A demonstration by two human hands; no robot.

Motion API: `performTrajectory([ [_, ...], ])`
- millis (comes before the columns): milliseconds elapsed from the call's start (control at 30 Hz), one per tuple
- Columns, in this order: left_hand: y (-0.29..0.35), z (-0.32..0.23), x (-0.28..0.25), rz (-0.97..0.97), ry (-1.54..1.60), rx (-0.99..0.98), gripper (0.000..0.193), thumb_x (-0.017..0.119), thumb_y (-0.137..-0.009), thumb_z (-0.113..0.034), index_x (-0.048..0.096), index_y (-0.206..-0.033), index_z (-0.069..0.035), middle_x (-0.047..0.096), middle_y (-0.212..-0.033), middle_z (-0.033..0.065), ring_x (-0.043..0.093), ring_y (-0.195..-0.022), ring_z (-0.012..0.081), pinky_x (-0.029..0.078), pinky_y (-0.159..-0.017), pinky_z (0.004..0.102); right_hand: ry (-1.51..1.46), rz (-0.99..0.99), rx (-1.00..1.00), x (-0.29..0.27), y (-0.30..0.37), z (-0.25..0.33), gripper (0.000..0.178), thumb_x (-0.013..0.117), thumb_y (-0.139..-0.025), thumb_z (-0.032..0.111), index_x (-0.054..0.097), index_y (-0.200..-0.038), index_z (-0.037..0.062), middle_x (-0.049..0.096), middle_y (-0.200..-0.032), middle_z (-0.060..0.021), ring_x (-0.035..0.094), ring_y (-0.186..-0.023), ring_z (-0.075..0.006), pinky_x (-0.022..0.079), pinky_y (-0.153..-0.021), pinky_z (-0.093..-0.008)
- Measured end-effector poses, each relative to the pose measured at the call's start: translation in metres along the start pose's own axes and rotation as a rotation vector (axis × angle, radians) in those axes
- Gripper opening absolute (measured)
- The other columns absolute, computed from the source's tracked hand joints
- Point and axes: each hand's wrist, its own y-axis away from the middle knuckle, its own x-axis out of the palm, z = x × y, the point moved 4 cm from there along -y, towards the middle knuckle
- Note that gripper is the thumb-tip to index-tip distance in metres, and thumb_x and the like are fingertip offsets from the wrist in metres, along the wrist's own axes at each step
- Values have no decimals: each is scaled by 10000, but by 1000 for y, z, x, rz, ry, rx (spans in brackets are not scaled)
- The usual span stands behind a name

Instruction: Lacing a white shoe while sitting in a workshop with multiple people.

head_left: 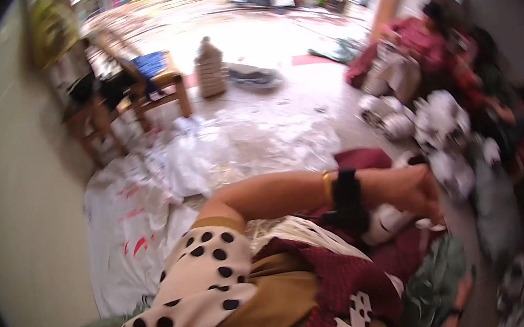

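Note:
My left arm reaches across my body to the right, with a gold bracelet and a black band (347, 197) at the wrist. My left hand (416, 191) is closed, its fingers curled downward; a small whitish bit shows under them, too blurred to name. At the lower right is my right hand (465, 287), smeared and partly cut off, its fingers unclear. It lies beside a green sack (433, 283). A bundle of long white strands (314, 236) rests near my lap, by a dark red checked cloth (345, 265).
White plastic sacks (128, 227) and clear sheeting (265, 140) spread over the floor ahead. A wooden chair (158, 81) and a large bottle (210, 68) stand beyond. At right, people in red (414, 41) sit by several white bundles (441, 120) and a grey sack (497, 212).

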Motion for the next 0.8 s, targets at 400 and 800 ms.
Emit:
performTrajectory([
  [400,26,47,46,87,-330,-233,158,640,-863,-87,679,-918,56,667,-753,197,653,-623,243,502,-602,351,-119,541,53,179,76,194,350,413,-1032,266,566,-1180,-11,661,-1038,-93,617,-980,-153,486,-849,-296],
  [800,20,113,11,-116,-272,-378,234,645,-902,-186,708,-886,39,654,-679,80,575,-622,79,468,-567,291,34,390,-178,193,15,155,186,693,-865,166,729,-926,-5,732,-804,-81,669,-756,-102,530,-694,-273],
])
